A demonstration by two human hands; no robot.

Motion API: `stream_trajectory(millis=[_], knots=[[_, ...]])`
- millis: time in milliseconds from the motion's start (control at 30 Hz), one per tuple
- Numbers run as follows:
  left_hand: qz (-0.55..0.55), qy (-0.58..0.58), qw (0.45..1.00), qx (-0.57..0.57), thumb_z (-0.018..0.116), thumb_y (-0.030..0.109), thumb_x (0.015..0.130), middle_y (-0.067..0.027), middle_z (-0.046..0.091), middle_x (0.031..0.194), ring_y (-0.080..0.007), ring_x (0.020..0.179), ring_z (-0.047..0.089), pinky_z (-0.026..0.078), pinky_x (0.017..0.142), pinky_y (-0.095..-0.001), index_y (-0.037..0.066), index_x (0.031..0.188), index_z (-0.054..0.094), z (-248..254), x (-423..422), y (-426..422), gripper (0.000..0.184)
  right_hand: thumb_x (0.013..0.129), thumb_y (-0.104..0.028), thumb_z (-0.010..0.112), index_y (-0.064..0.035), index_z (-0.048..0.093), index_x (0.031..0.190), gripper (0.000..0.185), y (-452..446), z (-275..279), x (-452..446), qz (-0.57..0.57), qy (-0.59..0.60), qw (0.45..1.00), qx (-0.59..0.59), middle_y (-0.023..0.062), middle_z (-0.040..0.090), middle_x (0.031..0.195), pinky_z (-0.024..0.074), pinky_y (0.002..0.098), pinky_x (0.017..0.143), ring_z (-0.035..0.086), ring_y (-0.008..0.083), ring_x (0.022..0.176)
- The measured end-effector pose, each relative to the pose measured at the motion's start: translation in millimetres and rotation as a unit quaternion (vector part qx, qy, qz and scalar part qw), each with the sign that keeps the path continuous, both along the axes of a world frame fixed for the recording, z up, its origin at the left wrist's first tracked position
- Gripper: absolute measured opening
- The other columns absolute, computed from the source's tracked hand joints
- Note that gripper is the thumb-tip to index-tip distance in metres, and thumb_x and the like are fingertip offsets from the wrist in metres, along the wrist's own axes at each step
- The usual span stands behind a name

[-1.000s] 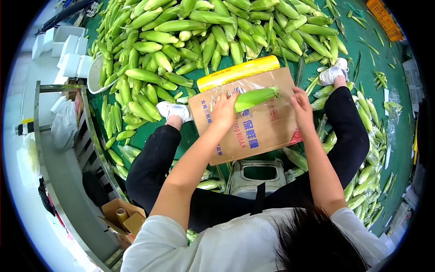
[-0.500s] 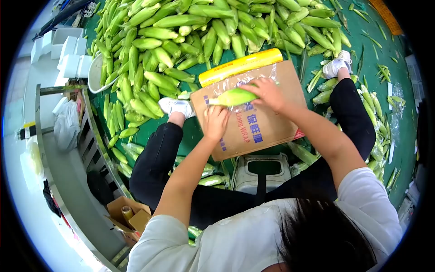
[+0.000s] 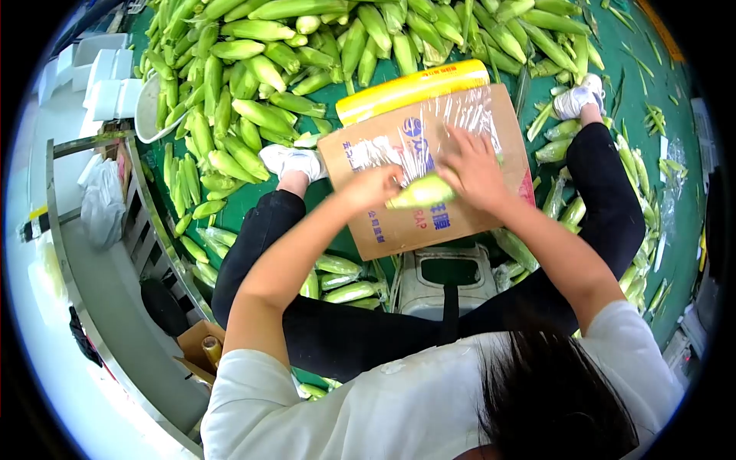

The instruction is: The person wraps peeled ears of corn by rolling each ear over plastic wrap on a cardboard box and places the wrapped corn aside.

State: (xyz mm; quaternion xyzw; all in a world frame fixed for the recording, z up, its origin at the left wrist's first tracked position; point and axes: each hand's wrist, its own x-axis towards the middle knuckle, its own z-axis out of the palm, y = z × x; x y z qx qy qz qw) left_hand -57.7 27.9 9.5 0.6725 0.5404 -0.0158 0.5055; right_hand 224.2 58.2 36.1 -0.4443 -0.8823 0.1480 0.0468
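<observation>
A green ear of corn (image 3: 422, 192) in its husk lies slantwise over the flat cardboard (image 3: 383, 234) between my hands. My right hand (image 3: 473, 170) is closed over its right end. By its left end, my left hand (image 3: 373, 186) has its fingers curled in a pinch on clear cling film (image 3: 414, 157). That film runs down in creases from a yellow roll of cling film (image 3: 414, 92) along the cardboard's far edge. The fingertips of my left hand are partly hidden.
A big heap of unwrapped corn (image 3: 261, 73) covers the green floor ahead. Film-wrapped ears (image 3: 353, 291) lie beside my legs and around a grey stool (image 3: 445, 284). A metal-framed rack (image 3: 100, 253) stands at left, with a white basin (image 3: 149, 111) beyond it.
The ear of corn has come nearer to my body, with both hands moving along. Creased film now stretches between the roll and my hands. The camera view has shifted slightly.
</observation>
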Motion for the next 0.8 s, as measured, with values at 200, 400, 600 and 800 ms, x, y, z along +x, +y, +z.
stream_trajectory(millis=[200,400,600,800], knots=[[0.193,-0.049,0.979,0.038,0.088,0.046,0.074,-0.0177,0.065,0.116,-0.0243,0.101,0.065,0.055,0.086,-0.0355,0.002,0.154,0.033,75.9,-83.6,159.8,0.107,0.088,-0.036,0.067,-0.0104,0.058,0.131,0.051,100.0,14.1,-70.2,-0.035,0.03,0.996,-0.077,0.0154,0.051,0.144,0.039,0.0509,0.107,0.049,0.0324,0.132],[-0.055,-0.131,0.966,0.218,0.057,0.031,0.102,-0.0179,0.044,0.153,-0.0301,0.143,0.04,0.031,0.118,-0.0416,0.008,0.148,0.048,55.7,24.8,171.7,0.052,0.07,-0.027,0.084,-0.0153,0.061,0.129,0.065,78.6,16.0,-65.8,0.075,-0.049,0.977,-0.191,0.011,0.058,0.137,0.048,0.0458,0.1,0.056,0.0293,0.126],[-0.237,0.045,0.885,0.397,0.045,0.054,0.1,-0.0068,0.026,0.166,-0.0313,0.154,0.017,0.01,0.122,-0.0609,0.041,0.148,0.048,-21.4,106.9,105.1,0.05,0.055,-0.031,0.085,-0.0201,0.062,0.132,0.081,49.4,-0.1,-35.2,0.231,0.002,0.915,-0.33,0.017,0.066,0.124,0.0506,0.046,0.098,0.062,0.0334,0.115],[-0.265,0.032,0.865,0.424,0.058,0.044,0.092,-0.0088,0.028,0.164,-0.0283,0.152,0.026,0.019,0.119,-0.0615,0.032,0.149,0.047,-17.5,118.6,57.3,0.059,0.073,-0.043,0.084,-0.0118,0.05,0.144,0.085,-81.6,42.7,-22.8,0.461,-0.037,0.64,-0.613,0.0147,0.06,0.137,0.0438,0.0443,0.104,0.058,0.0311,0.122]])
